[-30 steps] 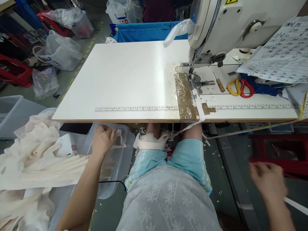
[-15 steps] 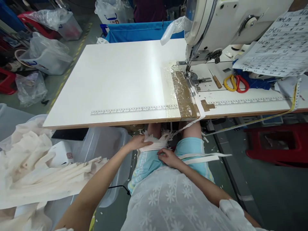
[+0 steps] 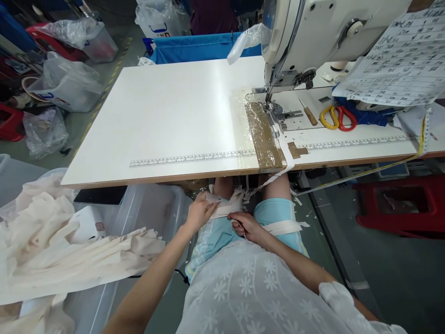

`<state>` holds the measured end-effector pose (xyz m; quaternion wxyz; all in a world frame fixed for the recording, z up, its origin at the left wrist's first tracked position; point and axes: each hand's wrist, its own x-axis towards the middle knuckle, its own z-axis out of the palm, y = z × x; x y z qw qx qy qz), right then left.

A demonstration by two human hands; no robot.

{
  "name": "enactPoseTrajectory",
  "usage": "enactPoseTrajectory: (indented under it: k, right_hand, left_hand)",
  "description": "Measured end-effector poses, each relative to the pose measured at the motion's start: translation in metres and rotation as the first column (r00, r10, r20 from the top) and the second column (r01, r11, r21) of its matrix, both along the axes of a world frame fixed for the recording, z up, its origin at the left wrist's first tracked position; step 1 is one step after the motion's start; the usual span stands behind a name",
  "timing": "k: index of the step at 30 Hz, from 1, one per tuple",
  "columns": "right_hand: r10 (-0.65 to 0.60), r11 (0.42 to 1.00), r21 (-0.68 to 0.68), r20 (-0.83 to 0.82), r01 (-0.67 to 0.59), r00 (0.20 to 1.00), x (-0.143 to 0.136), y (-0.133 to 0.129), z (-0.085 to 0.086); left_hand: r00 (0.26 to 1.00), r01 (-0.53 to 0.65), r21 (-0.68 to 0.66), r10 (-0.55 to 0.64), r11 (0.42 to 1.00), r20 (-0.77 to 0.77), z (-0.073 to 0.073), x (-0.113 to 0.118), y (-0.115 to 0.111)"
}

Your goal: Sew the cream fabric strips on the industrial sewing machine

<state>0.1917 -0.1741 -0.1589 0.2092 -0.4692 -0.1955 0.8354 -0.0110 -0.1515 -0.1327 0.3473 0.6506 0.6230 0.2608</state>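
Observation:
Over my lap, my left hand [image 3: 200, 212] pinches the edge of a bundle of whitish fabric strips [image 3: 231, 204] lying across my thigh. Close beside it, my right hand [image 3: 246, 226] is closed with curled fingers on a pale fabric strip [image 3: 283, 227], whose loose end trails right over the blue shorts. A thin loop of the strip shows at the right fingers. Another white strip [image 3: 288, 157] runs from the sewing machine [image 3: 288, 69] over the table edge and down toward my lap. Where its lower end goes among the bundle, I cannot make out.
The white sewing table [image 3: 174, 116] spans the front. Scissors [image 3: 338, 118], an awl [image 3: 308, 112] and printed paper [image 3: 399, 60] lie right of the needle. At left, a plastic bin [image 3: 149, 208] holds cream fabric [image 3: 69, 250]. A red stool [image 3: 403, 206] stands at right, and a tape measure [image 3: 365, 175] hangs.
My left hand has lifted and turned, raising the strip's edge. My right fingers have curled closed, and the strip ends at the right have drawn in toward my lap.

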Motion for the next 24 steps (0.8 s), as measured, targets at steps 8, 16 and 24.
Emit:
enactPoseTrajectory:
  k: [8,16,24]
  right_hand:
    - [0.007,0.998,-0.066,-0.107,-0.014,0.994,-0.008,0.000,-0.006]
    - [-0.057,0.998,0.026,-0.180,0.062,0.982,-0.016,0.000,0.005]
    - [-0.174,0.954,0.231,-0.103,0.194,0.979,-0.024,0.003,0.013]
  left_hand:
    - [1.000,0.025,0.015,-0.025,1.000,0.019,0.003,0.000,0.005]
    - [0.995,0.100,-0.117,-0.102,0.988,-0.008,0.028,0.000,0.008]
    - [0.965,0.261,-0.299,-0.257,0.918,0.055,0.029,-0.005,0.015]
